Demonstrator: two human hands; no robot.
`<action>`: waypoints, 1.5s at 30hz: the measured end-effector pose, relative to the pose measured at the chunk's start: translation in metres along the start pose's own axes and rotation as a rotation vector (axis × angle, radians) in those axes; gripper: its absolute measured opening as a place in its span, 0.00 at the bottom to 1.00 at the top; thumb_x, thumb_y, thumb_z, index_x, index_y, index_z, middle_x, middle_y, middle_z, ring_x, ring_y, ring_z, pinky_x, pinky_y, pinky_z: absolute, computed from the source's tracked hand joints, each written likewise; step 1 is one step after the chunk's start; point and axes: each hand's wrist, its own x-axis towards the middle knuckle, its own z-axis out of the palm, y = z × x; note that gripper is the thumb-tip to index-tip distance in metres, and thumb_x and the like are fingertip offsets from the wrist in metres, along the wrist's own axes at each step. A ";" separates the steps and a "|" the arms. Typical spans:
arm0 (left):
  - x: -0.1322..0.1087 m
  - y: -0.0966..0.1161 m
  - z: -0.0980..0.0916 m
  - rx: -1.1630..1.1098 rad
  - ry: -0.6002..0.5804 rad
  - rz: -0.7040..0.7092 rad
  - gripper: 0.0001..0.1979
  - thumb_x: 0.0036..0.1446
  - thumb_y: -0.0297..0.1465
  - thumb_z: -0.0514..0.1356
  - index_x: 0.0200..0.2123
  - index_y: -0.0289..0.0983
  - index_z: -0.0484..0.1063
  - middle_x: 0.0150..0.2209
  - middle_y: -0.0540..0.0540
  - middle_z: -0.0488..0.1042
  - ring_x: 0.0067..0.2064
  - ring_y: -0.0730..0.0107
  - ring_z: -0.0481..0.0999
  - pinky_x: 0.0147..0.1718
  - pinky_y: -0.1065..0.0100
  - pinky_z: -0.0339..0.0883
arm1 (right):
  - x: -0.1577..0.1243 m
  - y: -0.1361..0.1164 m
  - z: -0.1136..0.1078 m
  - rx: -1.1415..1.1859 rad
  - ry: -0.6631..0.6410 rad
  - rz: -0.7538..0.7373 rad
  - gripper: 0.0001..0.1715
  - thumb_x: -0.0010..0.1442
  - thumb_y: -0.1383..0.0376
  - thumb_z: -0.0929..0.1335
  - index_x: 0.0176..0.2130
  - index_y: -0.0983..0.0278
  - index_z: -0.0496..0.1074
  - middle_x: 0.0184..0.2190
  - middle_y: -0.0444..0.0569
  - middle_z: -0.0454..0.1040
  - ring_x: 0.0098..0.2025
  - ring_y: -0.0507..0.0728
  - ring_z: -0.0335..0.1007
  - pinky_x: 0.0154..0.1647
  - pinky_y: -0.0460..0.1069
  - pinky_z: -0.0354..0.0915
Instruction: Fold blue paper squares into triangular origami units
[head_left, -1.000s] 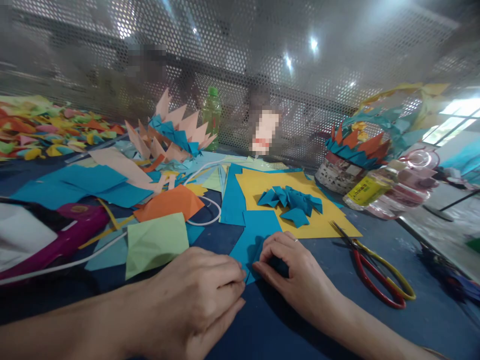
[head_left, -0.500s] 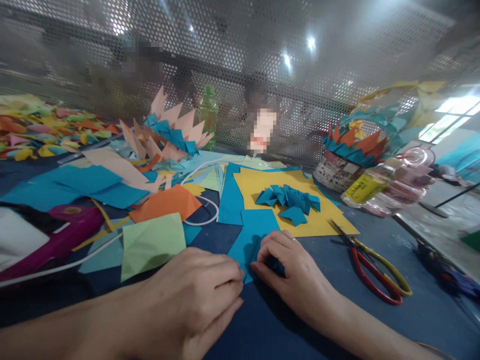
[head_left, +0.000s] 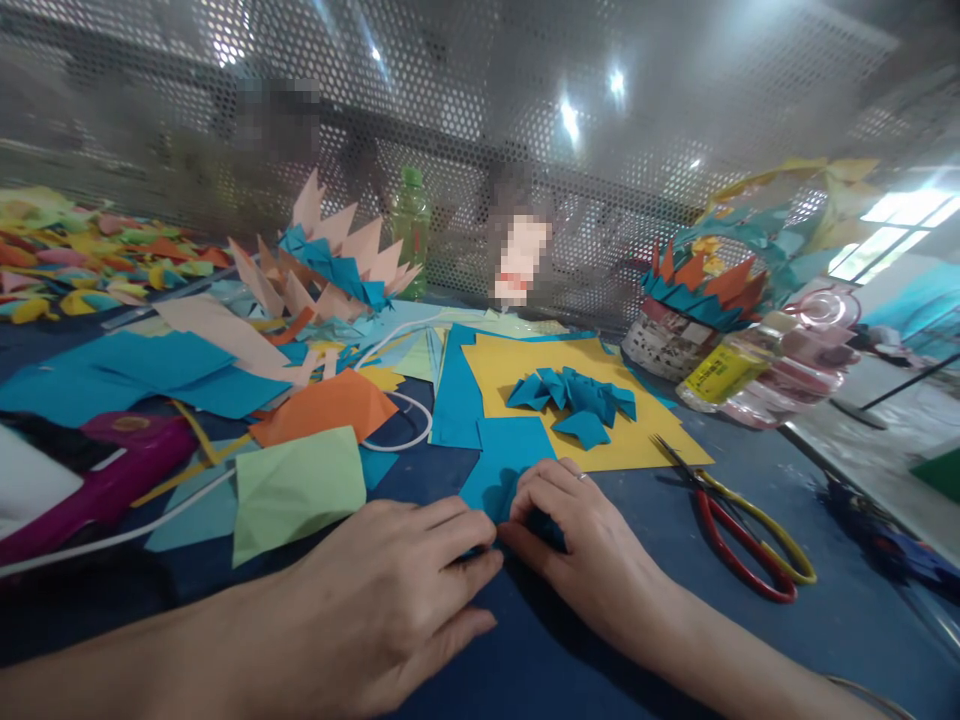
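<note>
Both hands meet low in the middle of the view, over the near end of a blue paper piece (head_left: 514, 450). My left hand (head_left: 405, 590) has its fingers bent, with a bit of blue paper showing between them. Curled around blue paper is my right hand (head_left: 574, 530), which wears a ring; its thumb and fingertips touch the left fingertips. The paper's near edge is hidden under the fingers. Just beyond, several folded blue pieces (head_left: 577, 395) lie on a yellow sheet (head_left: 660, 445).
Scissors (head_left: 742, 530) lie right of my right hand. A magenta glue gun (head_left: 112, 480) and its white cord are at left, beside green paper (head_left: 300, 490) and orange paper (head_left: 326, 408). Behind stand a spiky paper piece (head_left: 330, 255), a green bottle (head_left: 411, 230) and a tin (head_left: 667, 340).
My left hand has moved slightly right, its fingertips now touching the right hand, and its lower fingers have spread a little. The whole view has shifted slightly.
</note>
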 end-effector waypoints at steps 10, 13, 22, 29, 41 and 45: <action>0.001 0.000 0.002 0.015 -0.008 -0.014 0.10 0.68 0.31 0.55 0.48 0.38 0.73 0.41 0.45 0.74 0.38 0.64 0.75 0.34 0.68 0.70 | -0.002 0.000 -0.002 0.043 -0.010 0.074 0.13 0.58 0.71 0.73 0.34 0.61 0.64 0.36 0.47 0.71 0.41 0.59 0.66 0.45 0.56 0.63; 0.000 0.000 0.003 0.018 0.003 -0.015 0.10 0.68 0.32 0.55 0.48 0.38 0.73 0.40 0.45 0.74 0.38 0.65 0.75 0.34 0.69 0.70 | -0.002 -0.001 -0.002 0.052 -0.019 0.080 0.13 0.58 0.70 0.73 0.35 0.61 0.64 0.37 0.48 0.71 0.42 0.60 0.66 0.46 0.57 0.63; 0.000 -0.001 0.003 -0.010 0.014 0.001 0.17 0.73 0.35 0.47 0.47 0.38 0.75 0.40 0.46 0.75 0.35 0.64 0.75 0.28 0.63 0.65 | -0.003 0.003 -0.007 0.092 -0.060 0.078 0.15 0.60 0.74 0.72 0.38 0.60 0.63 0.40 0.46 0.70 0.45 0.59 0.66 0.50 0.57 0.62; -0.003 -0.001 0.006 0.020 0.037 0.001 0.19 0.73 0.35 0.45 0.45 0.37 0.75 0.40 0.47 0.75 0.36 0.64 0.75 0.28 0.62 0.64 | -0.004 0.007 -0.010 0.077 -0.098 0.026 0.12 0.63 0.78 0.64 0.40 0.61 0.62 0.43 0.49 0.69 0.47 0.60 0.64 0.51 0.58 0.61; 0.001 0.000 0.002 0.010 0.038 0.008 0.17 0.73 0.34 0.47 0.44 0.37 0.76 0.39 0.47 0.75 0.35 0.64 0.75 0.27 0.62 0.64 | -0.006 0.001 -0.012 0.142 -0.121 0.114 0.15 0.59 0.74 0.69 0.43 0.61 0.63 0.46 0.49 0.69 0.49 0.61 0.63 0.53 0.60 0.60; -0.002 -0.001 0.002 0.009 0.048 0.016 0.17 0.73 0.34 0.47 0.45 0.37 0.76 0.40 0.47 0.75 0.36 0.65 0.75 0.27 0.62 0.63 | -0.003 0.018 -0.019 0.218 -0.128 0.042 0.19 0.59 0.79 0.64 0.46 0.60 0.63 0.49 0.49 0.67 0.53 0.60 0.61 0.56 0.58 0.60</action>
